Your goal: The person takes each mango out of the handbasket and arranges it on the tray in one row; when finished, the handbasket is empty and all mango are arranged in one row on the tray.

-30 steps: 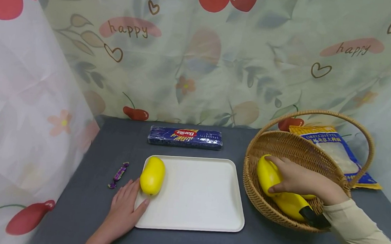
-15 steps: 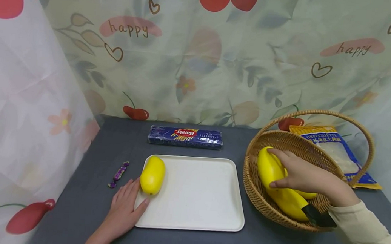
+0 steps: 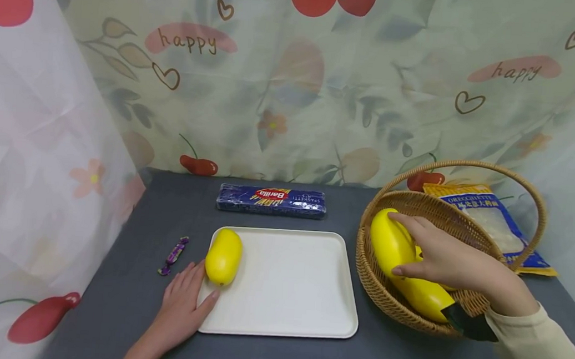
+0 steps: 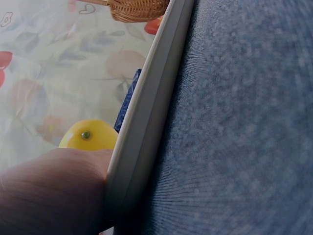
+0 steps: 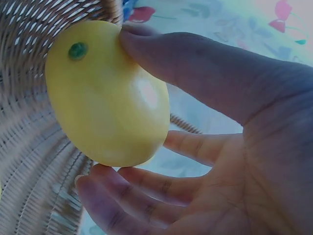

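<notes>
My right hand [image 3: 442, 257] grips a large yellow fruit [image 3: 390, 242] over the wicker basket [image 3: 384, 303]; in the right wrist view, the thumb lies on one side of this fruit [image 5: 107, 98] and the fingers on the other. Beneath it in the basket lies another yellow item [image 3: 424, 300] with a dark end. My left hand [image 3: 180, 311] rests with straight fingers at the left edge of the white tray [image 3: 295, 286]. On the tray's left side, beside those fingertips, lies a second yellow fruit [image 3: 224, 257], also seen in the left wrist view [image 4: 93, 136].
A blue spaghetti pack [image 3: 272, 202] lies behind the tray. Left of the tray is a purple wrapped candy [image 3: 174, 256]. A blue and yellow pasta bag [image 3: 495, 222] lies behind the basket, whose tall handle [image 3: 469, 163] arches above it. Patterned curtains stand at the back and sides.
My right hand has lifted the gripped yellow fruit slightly, up and toward the back of the basket. The dark-ended item has shifted a little. The left hand has stayed in place.
</notes>
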Demonstrator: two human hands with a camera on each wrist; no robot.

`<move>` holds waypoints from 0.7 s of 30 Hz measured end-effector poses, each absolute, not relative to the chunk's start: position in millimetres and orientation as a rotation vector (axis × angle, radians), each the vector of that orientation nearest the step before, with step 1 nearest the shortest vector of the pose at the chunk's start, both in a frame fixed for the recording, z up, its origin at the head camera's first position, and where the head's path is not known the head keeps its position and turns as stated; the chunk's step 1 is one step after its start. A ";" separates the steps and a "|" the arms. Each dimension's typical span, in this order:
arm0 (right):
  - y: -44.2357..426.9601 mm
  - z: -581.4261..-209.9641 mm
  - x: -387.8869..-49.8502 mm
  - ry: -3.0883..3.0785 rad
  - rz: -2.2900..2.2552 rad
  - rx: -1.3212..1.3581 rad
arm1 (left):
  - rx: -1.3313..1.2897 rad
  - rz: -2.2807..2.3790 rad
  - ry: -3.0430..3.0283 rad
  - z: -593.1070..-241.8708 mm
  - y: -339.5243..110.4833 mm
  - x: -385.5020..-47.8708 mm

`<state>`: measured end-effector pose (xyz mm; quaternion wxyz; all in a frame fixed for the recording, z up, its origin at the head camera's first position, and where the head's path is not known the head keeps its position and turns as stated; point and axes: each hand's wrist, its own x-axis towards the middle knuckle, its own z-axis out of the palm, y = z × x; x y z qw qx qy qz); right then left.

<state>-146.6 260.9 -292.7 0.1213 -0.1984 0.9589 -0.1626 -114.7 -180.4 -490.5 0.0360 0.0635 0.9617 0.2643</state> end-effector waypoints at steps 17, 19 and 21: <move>229.7 -275.4 -132.4 2.820 -0.601 -0.680 | 0.204 0.848 2.950 -489.3 -181.5 -113.6; 225.1 -275.3 -133.1 2.820 -0.617 -0.720 | 0.209 0.850 2.952 -488.8 -181.3 -113.4; 219.4 -275.2 -133.6 2.811 -0.647 -0.748 | 0.212 0.852 2.952 -488.6 -181.1 -113.3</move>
